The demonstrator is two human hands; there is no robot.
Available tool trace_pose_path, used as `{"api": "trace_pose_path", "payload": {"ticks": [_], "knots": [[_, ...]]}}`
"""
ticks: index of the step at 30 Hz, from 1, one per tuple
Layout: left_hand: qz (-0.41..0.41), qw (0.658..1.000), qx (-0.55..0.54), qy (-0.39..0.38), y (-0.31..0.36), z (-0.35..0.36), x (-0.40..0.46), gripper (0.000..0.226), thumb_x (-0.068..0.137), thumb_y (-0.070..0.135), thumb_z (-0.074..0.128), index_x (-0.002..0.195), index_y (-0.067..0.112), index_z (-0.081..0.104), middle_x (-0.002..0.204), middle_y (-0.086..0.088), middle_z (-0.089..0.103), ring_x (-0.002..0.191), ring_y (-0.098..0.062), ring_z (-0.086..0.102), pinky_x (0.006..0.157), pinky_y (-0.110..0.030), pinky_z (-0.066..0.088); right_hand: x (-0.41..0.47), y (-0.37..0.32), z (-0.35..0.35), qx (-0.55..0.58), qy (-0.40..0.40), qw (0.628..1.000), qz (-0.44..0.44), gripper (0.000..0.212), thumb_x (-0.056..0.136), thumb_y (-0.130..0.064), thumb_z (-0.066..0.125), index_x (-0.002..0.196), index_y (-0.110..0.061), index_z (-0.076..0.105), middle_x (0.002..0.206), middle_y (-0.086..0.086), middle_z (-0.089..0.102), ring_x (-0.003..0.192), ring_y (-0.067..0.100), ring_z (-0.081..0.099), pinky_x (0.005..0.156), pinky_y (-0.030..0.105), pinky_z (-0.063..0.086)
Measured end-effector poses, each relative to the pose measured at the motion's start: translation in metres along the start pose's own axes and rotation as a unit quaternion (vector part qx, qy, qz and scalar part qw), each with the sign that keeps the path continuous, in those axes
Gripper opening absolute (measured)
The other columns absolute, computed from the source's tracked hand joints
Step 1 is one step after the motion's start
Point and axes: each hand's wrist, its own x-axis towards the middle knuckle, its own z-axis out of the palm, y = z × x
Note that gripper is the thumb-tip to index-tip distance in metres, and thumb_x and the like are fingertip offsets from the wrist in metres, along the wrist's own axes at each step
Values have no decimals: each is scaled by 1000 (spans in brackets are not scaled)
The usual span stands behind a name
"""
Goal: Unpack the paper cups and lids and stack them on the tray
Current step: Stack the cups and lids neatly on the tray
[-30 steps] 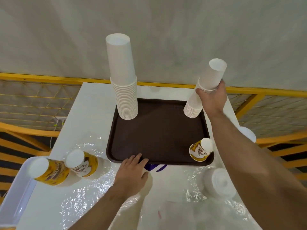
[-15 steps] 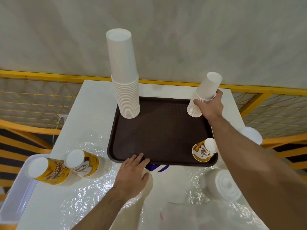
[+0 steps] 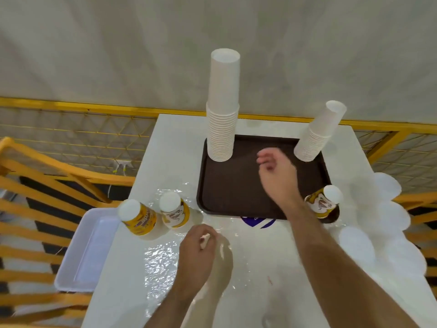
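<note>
Both hands empty, left hand [image 3: 201, 247] loosely curled, right hand [image 3: 275, 171] relaxed over textured brown tray [image 3: 227, 185].

Matt textured brown tray [image 3: 227, 185], glossy crinkled plastic wrap [image 3: 160, 254], paper cups [image 3: 223, 110].

The right hand [image 3: 275, 172] is motion-blurred; white lids [image 3: 387, 223] at right smear together indistinctly.

Two white cup stacks [image 3: 222, 119] stand on the brown tray [image 3: 236, 185].
</note>
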Motion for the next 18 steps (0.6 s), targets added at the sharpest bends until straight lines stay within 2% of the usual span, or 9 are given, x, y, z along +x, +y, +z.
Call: {"api": "trace_pose_path", "payload": {"ticks": [2, 4, 7, 9, 11, 12, 15, 18], "knots": [[-78, 994, -63, 50, -5, -21, -10, 23, 90, -2, 57, 83, 18, 66, 85, 9, 68, 84, -18, 63, 73, -26, 46, -34, -2, 38, 25, -79, 996, 16, 43, 79, 13, 59, 108, -18, 62, 97, -3, 63, 87, 13, 61, 75, 10, 47], [-129, 984, -98, 78, -10, -40, -15, 16, 91, 0, 56, 91, 15, 62, 83, 7, 68, 80, -18, 60, 70, -30, 44, -64, -3, 74, 9, -173, 985, 22, 51, 76, 6, 69, 120, -19, 60, 107, -4, 60, 97, 13, 59, 81, 13, 46], [-177, 973, -128, 75, -15, -58, -14, 26, 94, 3, 55, 112, 20, 56, 107, 7, 63, 87, -12, 60, 70, -27, 46, -94, -6, 113, -21, -273, 961, 26, 78, 75, -9, 80, 143, -24, 44, 132, -6, 49, 121, 9, 50, 100, 23, 44], [-189, 973, -121, 56, -19, -65, -9, 41, 96, 3, 53, 129, 26, 50, 122, 9, 56, 98, -13, 57, 77, -28, 44, -103, -8, 130, -29, -290, 956, 32, 90, 72, -11, 80, 148, -27, 34, 142, -7, 42, 130, 9, 43, 106, 27, 42], [-198, 974, -106, 31, -19, -69, -4, 57, 97, 4, 51, 145, 33, 38, 136, 10, 48, 114, -15, 49, 92, -31, 38, -107, -8, 143, -35, -283, 958, 40, 95, 68, -12, 82, 148, -28, 33, 143, -5, 41, 131, 12, 43, 107, 33, 45], [-197, 975, -105, 16, -18, -71, -2, 64, 98, 4, 50, 150, 36, 33, 139, 10, 45, 117, -14, 45, 94, -33, 36, -108, -7, 148, -38, -276, 959, 45, 96, 66, -11, 82, 147, -28, 34, 141, -4, 43, 130, 13, 45, 106, 32, 46], [-180, 978, -103, -32, -18, -72, 4, 75, 96, 1, 48, 153, 45, 26, 143, 14, 44, 117, -12, 45, 90, -30, 36, -110, -5, 159, -49, -256, 964, 47, 95, 62, -14, 84, 143, -29, 38, 134, -5, 50, 125, 13, 50, 102, 27, 45], [-174, 978, -102, -52, -22, -71, 9, 76, 96, 2, 47, 153, 47, 24, 147, 13, 46, 123, -15, 48, 91, -30, 39, -111, -2, 167, -39, -240, 969, 52, 97, 58, -21, 88, 141, -32, 38, 130, -8, 58, 121, 13, 57, 100, 35, 52]]}}
